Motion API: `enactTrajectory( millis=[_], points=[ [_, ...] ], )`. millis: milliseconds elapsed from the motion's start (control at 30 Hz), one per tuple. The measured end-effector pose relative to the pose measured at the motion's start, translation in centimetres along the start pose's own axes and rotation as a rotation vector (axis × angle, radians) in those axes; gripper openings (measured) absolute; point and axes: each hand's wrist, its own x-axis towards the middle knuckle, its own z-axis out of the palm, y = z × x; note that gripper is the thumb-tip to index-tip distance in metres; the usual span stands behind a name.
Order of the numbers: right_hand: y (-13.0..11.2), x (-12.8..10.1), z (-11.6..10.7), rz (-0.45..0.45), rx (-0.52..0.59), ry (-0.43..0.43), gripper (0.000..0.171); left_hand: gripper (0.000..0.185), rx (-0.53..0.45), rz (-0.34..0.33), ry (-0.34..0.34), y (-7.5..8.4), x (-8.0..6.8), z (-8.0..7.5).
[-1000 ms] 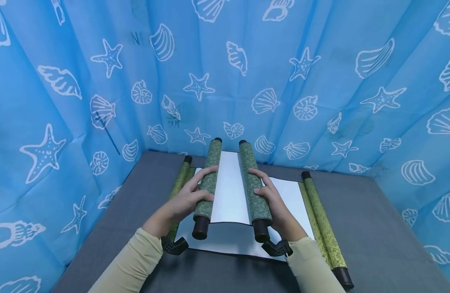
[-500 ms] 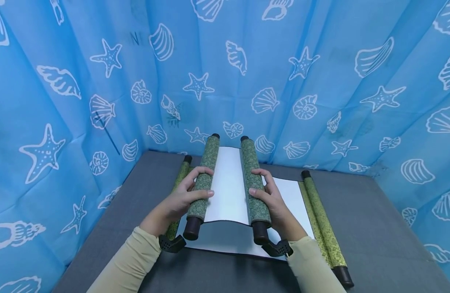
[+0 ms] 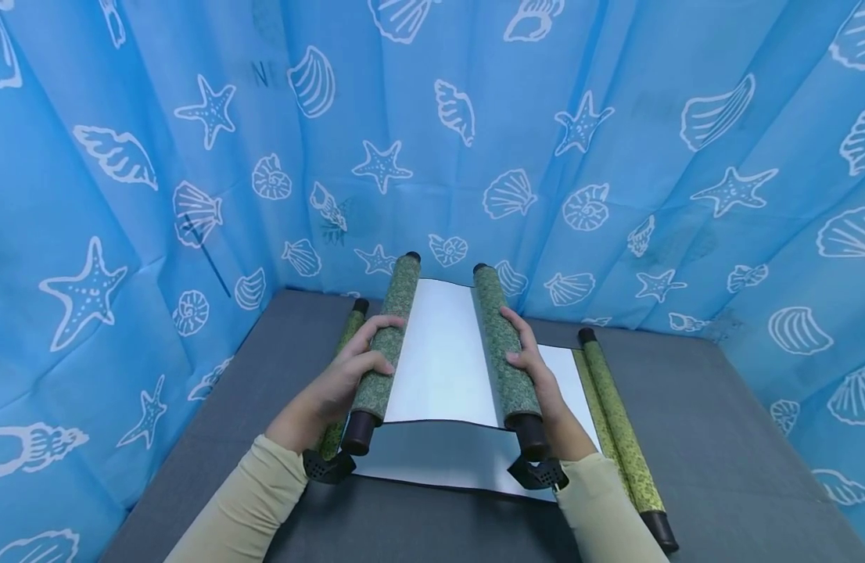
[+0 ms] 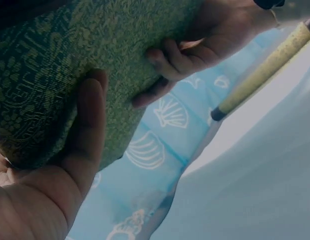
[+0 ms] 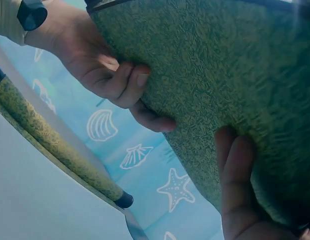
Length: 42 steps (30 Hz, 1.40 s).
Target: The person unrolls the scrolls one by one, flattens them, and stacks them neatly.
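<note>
A green patterned scroll [image 3: 396, 336] with dark knobs is held above the table, partly unrolled, its white sheet [image 3: 439, 352] stretched between two rolls. My left hand [image 3: 330, 391] grips the left roll, thumb on top. My right hand [image 3: 541, 383] grips the right roll [image 3: 503, 352]. Both wrist views show fingers pressed against the green patterned backing [image 4: 110, 50] from below. Underneath, a yellow-green scroll [image 3: 619, 426] lies unrolled on the grey table [image 3: 700, 438], its white sheet [image 3: 566, 375] partly hidden by the held scroll and right hand.
The left roll [image 3: 350, 324] of the lower scroll is partly behind my left hand. A blue curtain [image 3: 432, 156] with white shells and starfish hangs along the table's back and sides. Grey tabletop shows on both sides of the lower scroll.
My hands have moved apart, the left one leftward and the right one rightward at the end. The held scroll's rolls are farther apart and more white sheet shows between them.
</note>
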Motion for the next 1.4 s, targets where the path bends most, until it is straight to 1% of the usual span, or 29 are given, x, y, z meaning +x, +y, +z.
enactTrajectory(
  millis=[67,133,200,267,300,400,433,533,633,767,867,900,933,1033,1067,1133,1233,1400],
  points=[
    [0.3,-0.4,-0.1,0.004,-0.005,-0.020,0.078,0.050,-0.063,-0.006,-0.007,0.1,-0.1,-0.1],
    [0.4,-0.6,-0.2,-0.004,-0.028,-0.030,0.077,0.038,-0.061,0.000,0.005,0.1,-0.1,-0.2],
    [0.4,-0.6,-0.2,-0.023,-0.048,-0.025,0.077,0.033,-0.021,0.014,0.020,0.0,-0.1,-0.3],
    [0.3,-0.5,-0.1,-0.044,-0.072,-0.012,0.076,0.040,0.014,0.014,0.030,-0.1,-0.1,-0.5],
    [0.2,-0.5,0.0,-0.039,-0.072,-0.005,0.076,0.044,0.018,0.014,0.029,-0.1,-0.1,-0.6],
    [-0.4,-0.6,0.2,0.026,-0.027,0.020,0.076,0.057,-0.053,0.001,0.003,-0.2,-0.1,-0.7],
    [-0.5,-0.7,0.3,0.047,-0.005,0.030,0.075,0.063,-0.061,-0.004,0.003,-0.1,-0.1,-0.8],
    [-0.9,-0.8,0.6,0.093,0.050,0.047,0.073,0.077,-0.049,-0.009,0.020,0.1,-0.2,-0.8],
    [-1.0,-0.8,0.5,0.110,0.040,0.049,0.073,0.083,-0.041,-0.021,0.042,0.3,-0.2,-0.7],
    [-1.0,-0.6,0.2,0.123,0.035,0.025,0.076,0.084,-0.080,-0.033,0.039,0.5,-0.2,-0.7],
    [-1.1,-0.6,-0.1,0.105,0.029,0.015,0.079,0.081,-0.071,-0.033,0.037,0.4,-0.2,-0.7],
    [-1.1,-0.6,-0.2,0.100,0.030,0.017,0.080,0.080,-0.062,-0.032,0.037,0.4,-0.2,-0.7],
    [-1.1,-0.6,-0.3,0.089,0.007,0.018,0.080,0.078,-0.051,-0.032,0.037,0.4,-0.1,-0.7],
    [-1.1,-0.8,-0.7,0.074,-0.030,0.021,0.081,0.073,-0.003,-0.035,0.059,0.3,0.0,-0.8],
    [-1.1,-0.8,-0.8,0.066,-0.027,0.016,0.081,0.072,0.013,-0.036,0.067,0.3,0.0,-0.9],
    [-1.1,-0.9,-1.0,0.044,-0.071,0.012,0.082,0.071,0.053,-0.039,0.084,0.3,0.0,-1.0],
    [-0.9,-0.8,-1.1,0.032,-0.103,0.008,0.083,0.072,0.084,-0.034,0.088,0.3,0.0,-1.1],
    [-1.0,-0.9,-1.4,0.122,-0.092,0.004,0.085,0.072,0.030,-0.007,0.065,0.2,0.2,-1.3]
  ],
)
